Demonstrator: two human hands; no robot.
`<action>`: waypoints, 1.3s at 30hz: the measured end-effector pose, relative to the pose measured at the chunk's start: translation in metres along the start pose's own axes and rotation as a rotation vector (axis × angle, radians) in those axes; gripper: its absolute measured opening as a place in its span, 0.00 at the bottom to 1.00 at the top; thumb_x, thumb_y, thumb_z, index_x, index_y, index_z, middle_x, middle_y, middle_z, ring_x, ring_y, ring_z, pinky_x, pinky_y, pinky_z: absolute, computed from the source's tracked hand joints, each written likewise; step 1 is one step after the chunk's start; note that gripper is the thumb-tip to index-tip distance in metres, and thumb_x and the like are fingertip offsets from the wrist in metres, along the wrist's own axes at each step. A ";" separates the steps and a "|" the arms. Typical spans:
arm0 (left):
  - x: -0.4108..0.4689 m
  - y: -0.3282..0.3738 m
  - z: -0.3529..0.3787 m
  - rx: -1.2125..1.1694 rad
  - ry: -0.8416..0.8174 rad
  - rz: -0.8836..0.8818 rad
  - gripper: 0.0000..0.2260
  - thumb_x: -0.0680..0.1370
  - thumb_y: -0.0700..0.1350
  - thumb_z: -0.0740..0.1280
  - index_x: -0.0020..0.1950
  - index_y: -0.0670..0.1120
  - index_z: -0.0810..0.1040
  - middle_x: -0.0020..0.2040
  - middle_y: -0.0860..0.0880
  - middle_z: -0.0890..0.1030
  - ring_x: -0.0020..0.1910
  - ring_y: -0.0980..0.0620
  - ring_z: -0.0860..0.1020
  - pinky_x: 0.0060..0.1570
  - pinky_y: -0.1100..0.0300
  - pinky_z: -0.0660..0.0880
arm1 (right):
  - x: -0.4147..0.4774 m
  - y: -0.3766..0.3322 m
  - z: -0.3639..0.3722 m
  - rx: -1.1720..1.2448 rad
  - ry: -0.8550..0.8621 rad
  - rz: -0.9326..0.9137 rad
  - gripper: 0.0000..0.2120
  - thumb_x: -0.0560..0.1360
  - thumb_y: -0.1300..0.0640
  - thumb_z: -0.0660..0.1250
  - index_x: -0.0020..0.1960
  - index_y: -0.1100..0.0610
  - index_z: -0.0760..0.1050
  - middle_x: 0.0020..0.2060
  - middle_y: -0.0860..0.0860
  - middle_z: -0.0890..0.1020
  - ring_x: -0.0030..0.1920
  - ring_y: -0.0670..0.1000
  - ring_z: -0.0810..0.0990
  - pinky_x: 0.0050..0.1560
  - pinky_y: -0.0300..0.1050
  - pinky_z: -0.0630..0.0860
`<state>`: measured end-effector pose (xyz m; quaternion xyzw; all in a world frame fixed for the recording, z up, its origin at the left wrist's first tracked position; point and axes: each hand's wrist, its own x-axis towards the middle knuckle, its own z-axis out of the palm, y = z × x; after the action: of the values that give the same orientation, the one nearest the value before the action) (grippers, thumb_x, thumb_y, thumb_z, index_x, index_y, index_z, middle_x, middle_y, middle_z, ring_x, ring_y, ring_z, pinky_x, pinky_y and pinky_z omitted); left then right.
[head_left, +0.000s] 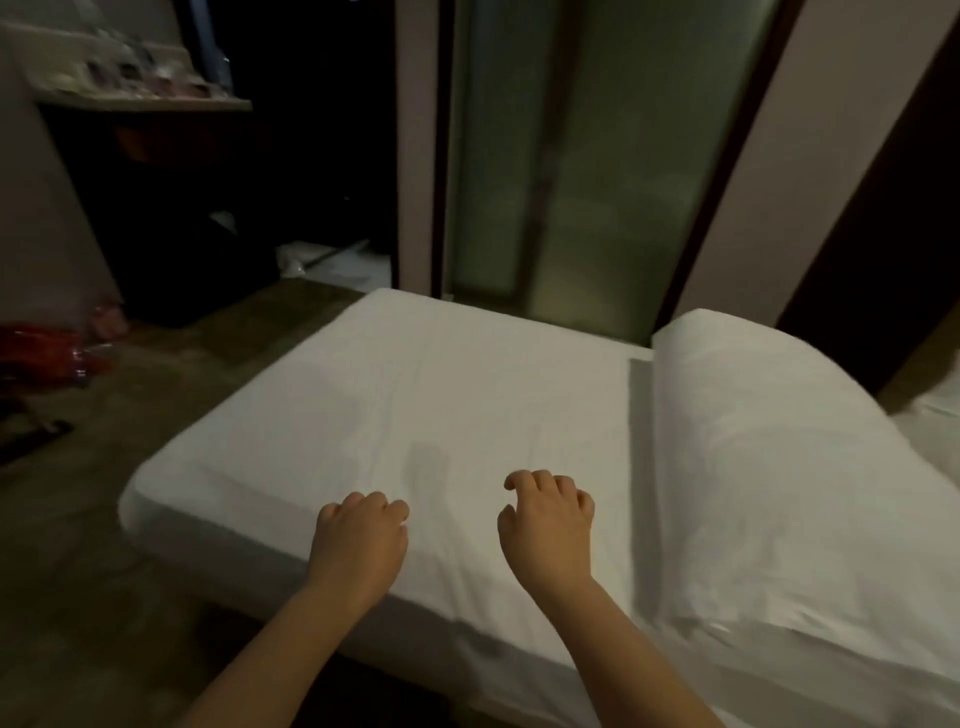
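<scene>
While the left hand (358, 530) and right hand (548, 519) hang apart, fingers curled, the sheet (441, 389) lies spread beneath them; whether they pinch it is unclear; its long axis runs left-right, the pillow (753, 441) just right of them.

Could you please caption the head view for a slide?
Left hand and right hand, both curled, over a white sheet beside puffy bedding.

Left hand (358, 540) and right hand (545, 525) reach forward side by side, palms down, fingers curled under.
</scene>
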<state>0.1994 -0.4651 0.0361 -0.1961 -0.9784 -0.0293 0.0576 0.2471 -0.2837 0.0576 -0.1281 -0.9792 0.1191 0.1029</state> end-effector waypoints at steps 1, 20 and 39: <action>0.004 -0.032 -0.005 -0.005 0.007 -0.019 0.12 0.82 0.48 0.53 0.59 0.52 0.75 0.53 0.54 0.78 0.51 0.54 0.74 0.48 0.60 0.66 | 0.013 -0.033 0.008 0.016 -0.013 -0.015 0.19 0.77 0.57 0.56 0.67 0.48 0.70 0.62 0.46 0.75 0.63 0.51 0.69 0.63 0.46 0.58; 0.254 -0.399 -0.019 -0.017 -0.051 -0.058 0.15 0.82 0.52 0.53 0.66 0.53 0.71 0.61 0.54 0.76 0.58 0.55 0.72 0.62 0.59 0.67 | 0.301 -0.381 0.150 0.184 -0.206 0.026 0.16 0.80 0.54 0.56 0.66 0.50 0.71 0.62 0.49 0.77 0.66 0.53 0.69 0.72 0.54 0.55; 0.575 -0.577 -0.023 -0.140 -0.126 0.833 0.16 0.82 0.53 0.53 0.68 0.55 0.69 0.64 0.56 0.74 0.58 0.57 0.73 0.59 0.63 0.67 | 0.526 -0.550 0.186 0.062 0.158 0.793 0.16 0.79 0.55 0.56 0.65 0.48 0.71 0.60 0.48 0.78 0.63 0.53 0.71 0.68 0.51 0.57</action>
<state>-0.5483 -0.7799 0.1107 -0.5794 -0.8130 -0.0580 -0.0089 -0.4185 -0.6937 0.1131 -0.5013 -0.8389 0.1689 0.1277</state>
